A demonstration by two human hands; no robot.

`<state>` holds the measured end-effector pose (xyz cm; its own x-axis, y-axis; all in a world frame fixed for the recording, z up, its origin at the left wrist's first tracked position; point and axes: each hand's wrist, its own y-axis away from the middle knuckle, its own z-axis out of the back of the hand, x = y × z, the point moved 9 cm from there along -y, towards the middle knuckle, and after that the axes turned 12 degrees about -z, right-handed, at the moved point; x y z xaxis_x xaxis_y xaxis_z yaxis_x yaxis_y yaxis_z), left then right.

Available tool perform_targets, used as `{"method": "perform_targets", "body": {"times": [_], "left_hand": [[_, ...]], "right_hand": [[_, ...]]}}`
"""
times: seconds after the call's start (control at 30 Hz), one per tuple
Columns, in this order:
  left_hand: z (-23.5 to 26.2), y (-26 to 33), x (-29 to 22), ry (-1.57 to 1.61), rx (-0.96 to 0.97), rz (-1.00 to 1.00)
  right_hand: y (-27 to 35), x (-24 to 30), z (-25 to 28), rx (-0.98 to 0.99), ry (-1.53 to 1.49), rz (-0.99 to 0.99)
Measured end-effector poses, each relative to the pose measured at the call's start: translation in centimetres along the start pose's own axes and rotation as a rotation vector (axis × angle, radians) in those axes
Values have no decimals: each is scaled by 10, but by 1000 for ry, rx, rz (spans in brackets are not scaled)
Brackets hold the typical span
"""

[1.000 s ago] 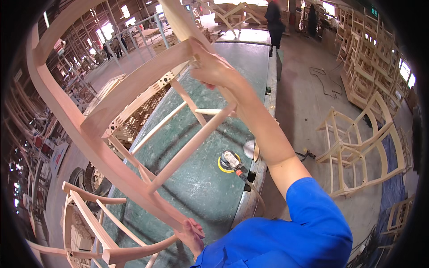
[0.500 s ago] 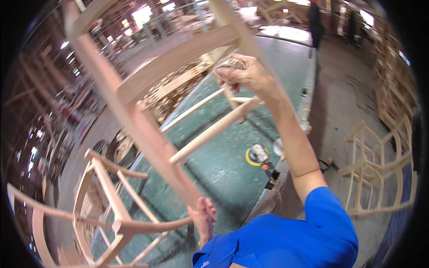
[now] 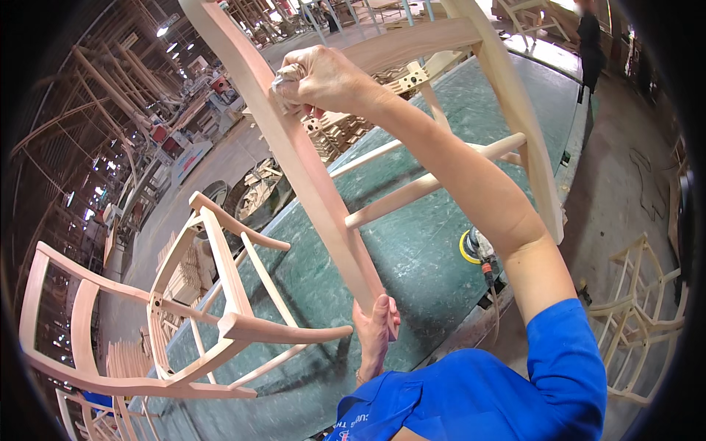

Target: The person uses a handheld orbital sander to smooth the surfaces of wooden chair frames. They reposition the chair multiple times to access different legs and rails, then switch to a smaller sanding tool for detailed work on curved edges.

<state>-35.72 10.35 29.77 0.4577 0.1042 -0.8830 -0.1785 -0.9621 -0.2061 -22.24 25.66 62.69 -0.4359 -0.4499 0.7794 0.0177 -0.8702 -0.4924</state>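
A bare wooden chair frame (image 3: pixel 323 184) leans over the green table in front of me, its long leg slanting toward my body. My left hand (image 3: pixel 373 331) is wrapped round the lower end of that leg. Farther up, my right hand (image 3: pixel 323 79) pinches a crumpled whitish pad (image 3: pixel 288 76) against the same leg's face; I cannot make out whether it is cloth or sandpaper. A round rung (image 3: pixel 397 200) joins this leg to the other one. My right forearm crosses over the frame and hides part of its far side.
A second chair frame (image 3: pixel 235 294) lies at the table's left. The green table (image 3: pixel 412 279) carries a yellow-rimmed disc sander (image 3: pixel 474 246) with a hose near its right edge. More chair frames (image 3: pixel 636 316) stand on the floor at right. A person (image 3: pixel 590 44) is at the far right.
My right hand has moved left with the pad, from near the far leg onto the near leg. My left hand keeps its hold on the leg end. The whole view has shifted.
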Motion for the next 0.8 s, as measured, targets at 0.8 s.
{"method": "perform_targets", "body": {"times": [0.8], "left_hand": [[-2, 0, 1, 30, 20, 20]], "right_hand": [[-4, 18, -3, -215, 297, 156]]}}
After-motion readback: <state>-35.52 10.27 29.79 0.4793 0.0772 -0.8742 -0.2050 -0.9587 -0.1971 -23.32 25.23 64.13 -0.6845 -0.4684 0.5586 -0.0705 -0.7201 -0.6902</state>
